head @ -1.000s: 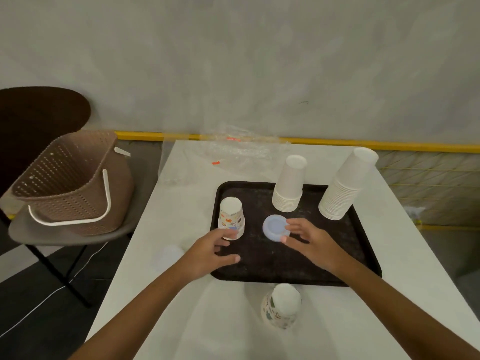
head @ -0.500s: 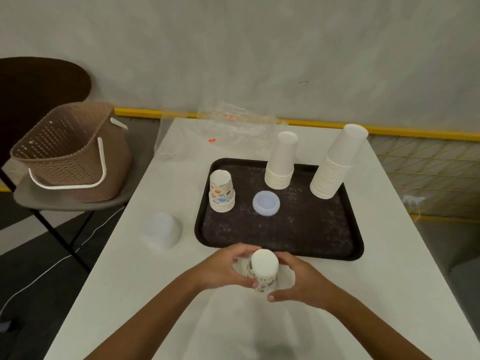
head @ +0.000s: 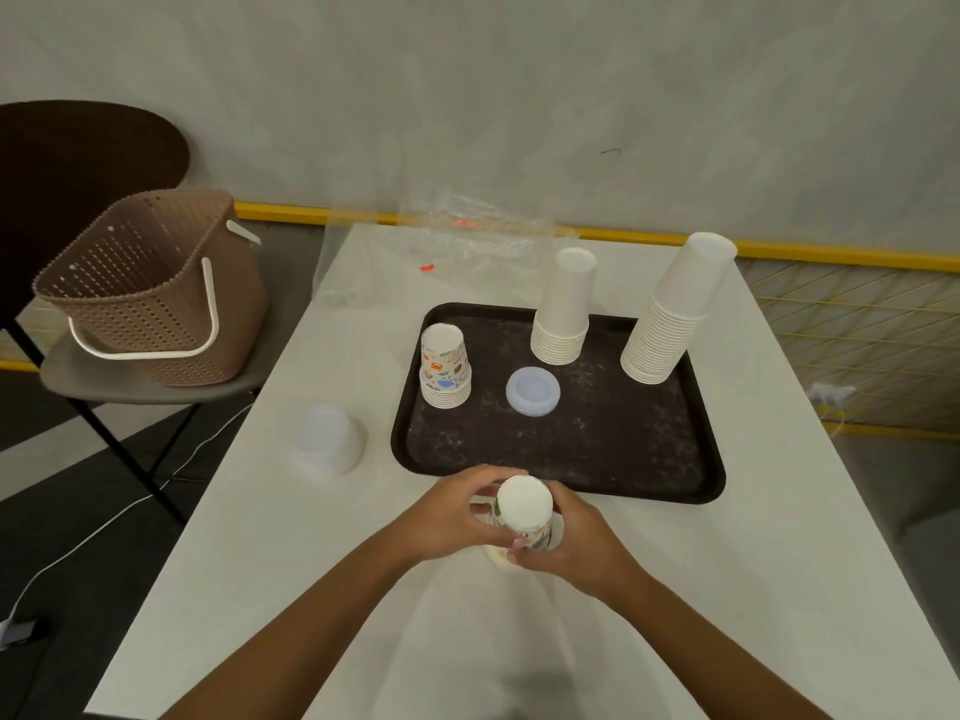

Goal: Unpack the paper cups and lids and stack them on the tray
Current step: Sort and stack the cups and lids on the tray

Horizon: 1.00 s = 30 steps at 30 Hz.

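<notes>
No legible text is showing anywhere: the printed cups (head: 445,366) are displaying only coloured pictures, and the orange sticker (head: 427,268) on the plastic wrap (head: 470,236) is appearing too blurred to read.

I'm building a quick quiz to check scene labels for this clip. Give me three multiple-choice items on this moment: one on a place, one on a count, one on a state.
1. Where does the lid pile lie?
A. on the chair
B. on the tray
C. on the floor

2. How many cup stacks stand on the tray?
A. one
B. five
C. three

3. The held printed cups in front of the tray are:
A. gripped by both hands
B. lying untouched
C. crushed flat

Answers:
1 B: it sits on the tray's dark surface.
2 C: a printed stack, a short white stack and a tall white stack.
3 A: the left hand and right hand curl round them.
</notes>
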Each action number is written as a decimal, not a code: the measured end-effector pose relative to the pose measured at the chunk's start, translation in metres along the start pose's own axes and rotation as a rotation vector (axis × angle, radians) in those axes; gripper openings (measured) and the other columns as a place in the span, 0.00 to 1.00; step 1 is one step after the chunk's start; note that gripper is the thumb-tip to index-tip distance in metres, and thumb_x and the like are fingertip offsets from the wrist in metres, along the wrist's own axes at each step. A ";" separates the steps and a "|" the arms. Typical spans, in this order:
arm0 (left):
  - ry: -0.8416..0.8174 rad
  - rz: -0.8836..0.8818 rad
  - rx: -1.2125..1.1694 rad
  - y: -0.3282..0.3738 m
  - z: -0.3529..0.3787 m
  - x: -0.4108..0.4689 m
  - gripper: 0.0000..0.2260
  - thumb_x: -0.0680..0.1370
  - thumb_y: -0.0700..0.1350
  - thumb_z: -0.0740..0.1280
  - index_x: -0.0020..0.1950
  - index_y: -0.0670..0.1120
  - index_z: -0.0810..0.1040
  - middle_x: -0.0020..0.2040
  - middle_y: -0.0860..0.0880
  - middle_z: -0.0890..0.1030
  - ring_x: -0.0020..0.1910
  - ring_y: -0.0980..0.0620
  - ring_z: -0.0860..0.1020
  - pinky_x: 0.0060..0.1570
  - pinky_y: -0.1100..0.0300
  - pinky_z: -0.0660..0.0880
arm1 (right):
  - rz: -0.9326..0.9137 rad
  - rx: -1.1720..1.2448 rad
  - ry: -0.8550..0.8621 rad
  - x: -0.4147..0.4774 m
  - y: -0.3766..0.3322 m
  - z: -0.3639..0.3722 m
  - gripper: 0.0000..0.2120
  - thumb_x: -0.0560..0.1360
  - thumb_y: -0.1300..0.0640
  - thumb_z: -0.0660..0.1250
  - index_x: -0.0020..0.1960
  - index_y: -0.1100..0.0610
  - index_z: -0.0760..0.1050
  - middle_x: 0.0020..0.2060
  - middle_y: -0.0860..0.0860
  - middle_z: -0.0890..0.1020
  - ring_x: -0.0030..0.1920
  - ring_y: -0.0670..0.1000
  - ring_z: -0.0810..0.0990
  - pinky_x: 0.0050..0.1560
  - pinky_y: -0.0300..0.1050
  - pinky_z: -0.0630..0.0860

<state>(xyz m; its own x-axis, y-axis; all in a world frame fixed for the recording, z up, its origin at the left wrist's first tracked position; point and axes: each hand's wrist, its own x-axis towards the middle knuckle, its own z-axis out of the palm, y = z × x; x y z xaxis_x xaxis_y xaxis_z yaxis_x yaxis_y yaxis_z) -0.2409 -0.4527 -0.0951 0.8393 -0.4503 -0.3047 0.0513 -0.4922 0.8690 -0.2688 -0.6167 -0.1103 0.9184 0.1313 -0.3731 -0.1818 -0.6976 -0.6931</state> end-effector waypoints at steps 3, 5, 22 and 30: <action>0.002 0.026 -0.007 0.004 -0.004 -0.002 0.26 0.68 0.42 0.76 0.62 0.56 0.71 0.60 0.56 0.74 0.61 0.53 0.73 0.59 0.65 0.72 | -0.037 0.008 0.015 -0.004 -0.005 -0.005 0.33 0.68 0.49 0.73 0.68 0.49 0.62 0.65 0.46 0.71 0.58 0.43 0.68 0.62 0.37 0.69; 0.001 0.040 -0.004 0.008 -0.008 -0.003 0.27 0.68 0.43 0.76 0.63 0.55 0.71 0.61 0.55 0.74 0.61 0.54 0.74 0.59 0.64 0.73 | -0.055 0.022 0.029 -0.006 -0.009 -0.009 0.33 0.67 0.49 0.74 0.68 0.50 0.63 0.64 0.46 0.71 0.57 0.43 0.68 0.61 0.35 0.69; 0.092 0.212 0.064 0.074 -0.103 0.000 0.27 0.67 0.45 0.76 0.64 0.53 0.73 0.59 0.55 0.77 0.58 0.54 0.75 0.56 0.56 0.77 | -0.282 0.109 0.109 0.020 -0.094 -0.067 0.33 0.64 0.54 0.77 0.65 0.49 0.67 0.60 0.45 0.75 0.59 0.44 0.74 0.57 0.33 0.74; 0.166 0.257 0.051 0.074 -0.158 0.022 0.25 0.68 0.42 0.76 0.60 0.56 0.72 0.53 0.62 0.74 0.53 0.60 0.75 0.49 0.71 0.75 | -0.347 0.121 0.163 0.074 -0.140 -0.067 0.32 0.64 0.55 0.77 0.65 0.50 0.67 0.55 0.39 0.74 0.55 0.39 0.72 0.51 0.25 0.68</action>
<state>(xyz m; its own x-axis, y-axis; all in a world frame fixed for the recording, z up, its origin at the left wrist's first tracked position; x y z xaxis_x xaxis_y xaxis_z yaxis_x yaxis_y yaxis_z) -0.1329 -0.3816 0.0236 0.8985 -0.4389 -0.0061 -0.1976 -0.4169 0.8872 -0.1520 -0.5565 0.0003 0.9744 0.2245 -0.0083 0.1179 -0.5423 -0.8319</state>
